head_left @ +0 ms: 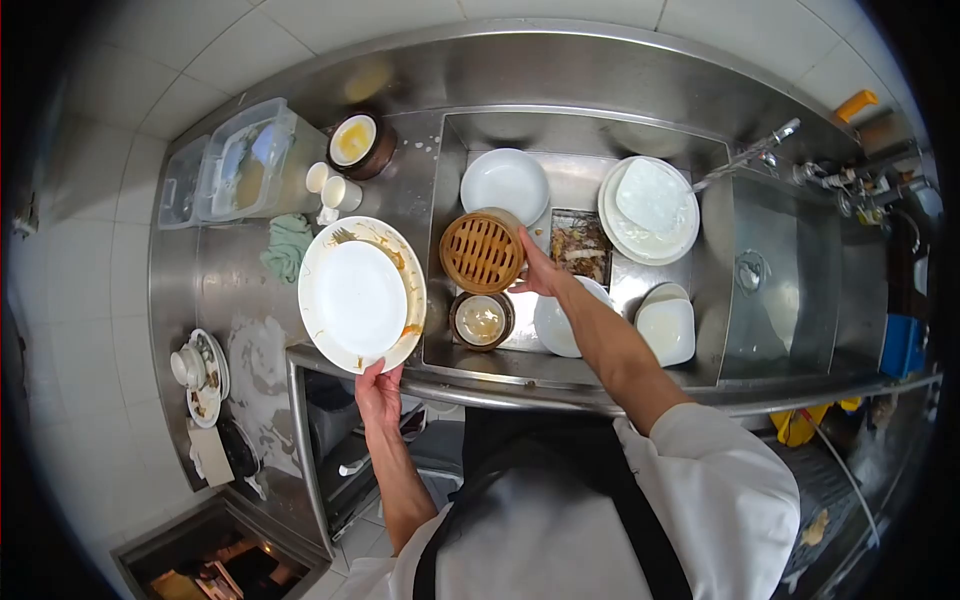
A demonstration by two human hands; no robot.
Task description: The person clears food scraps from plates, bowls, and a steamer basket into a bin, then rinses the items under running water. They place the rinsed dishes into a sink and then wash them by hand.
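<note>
My left hand (pixel 379 392) grips the near rim of a large food-smeared plate (pixel 312 300). On that plate lie a smaller white plate (pixel 360 297) and a fork (pixel 343 236). My right hand (pixel 538 268) is closed on the right side of a round bamboo steamer (pixel 482 250), held over the left part of the sink. Below the steamer sits a dark-rimmed bowl (pixel 481 321), and behind it a round white dish (pixel 505 186). A white plate (pixel 560 322) in the sink is partly hidden by my right forearm.
Stacked plates (pixel 675 243) and square dishes (pixel 667 331) stand in the sink (pixel 708 300), near a debris-filled drain (pixel 580 246). Leftwards are a plastic tub (pixel 240 170), cups (pixel 342 193), a brown pot (pixel 377 155), a green cloth (pixel 287 247) and dirty dishes (pixel 205 385). A tap (pixel 750 152) reaches in from the right.
</note>
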